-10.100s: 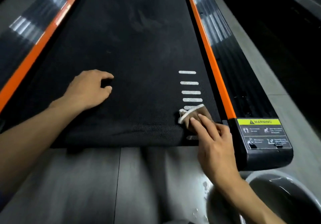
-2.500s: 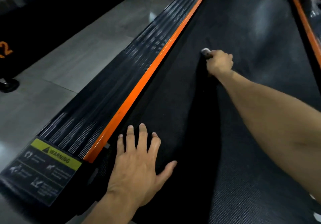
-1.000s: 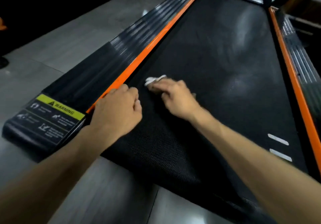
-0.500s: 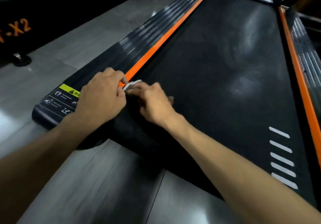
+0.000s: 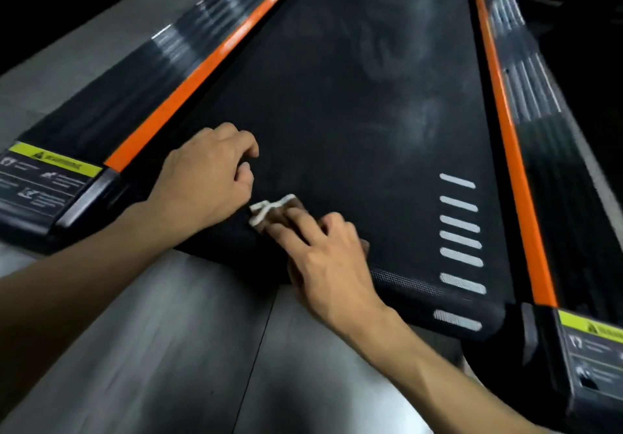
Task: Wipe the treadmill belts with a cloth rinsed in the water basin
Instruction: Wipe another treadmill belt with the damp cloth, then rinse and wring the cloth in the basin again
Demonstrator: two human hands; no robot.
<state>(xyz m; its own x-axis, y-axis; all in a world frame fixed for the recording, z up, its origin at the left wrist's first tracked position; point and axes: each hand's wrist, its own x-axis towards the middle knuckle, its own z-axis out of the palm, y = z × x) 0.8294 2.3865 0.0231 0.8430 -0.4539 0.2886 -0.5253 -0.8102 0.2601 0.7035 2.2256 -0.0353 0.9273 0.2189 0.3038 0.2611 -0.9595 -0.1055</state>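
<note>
Both hands work near the rear end of the treadmill belt [image 5: 337, 96], low in the middle of the frame. Left hand [image 5: 205, 181] rests on the belt with its fingers loosely curled under and nothing in its hold, just right of the orange strip [image 5: 188, 86] that runs along the left side rail [image 5: 111, 96]. Right hand [image 5: 323, 248] lies flatter, its fingers stretched forward and pressing a small cloth [image 5: 269, 207] down onto the belt; the cloth is brownish with a white edge and peeks out beyond the fingertips, close to the left hand. White dash marks [image 5: 460, 228] line the belt toward the lower right, beside the second orange strip [image 5: 509, 137]. Pale smears show on the belt toward the upper middle of the frame. Yellow warning labels sit on the rail ends at centre left [image 5: 55, 160] and lower right [image 5: 590, 327]. Grey floor [image 5: 168, 349] fills the bottom of the frame.
</note>
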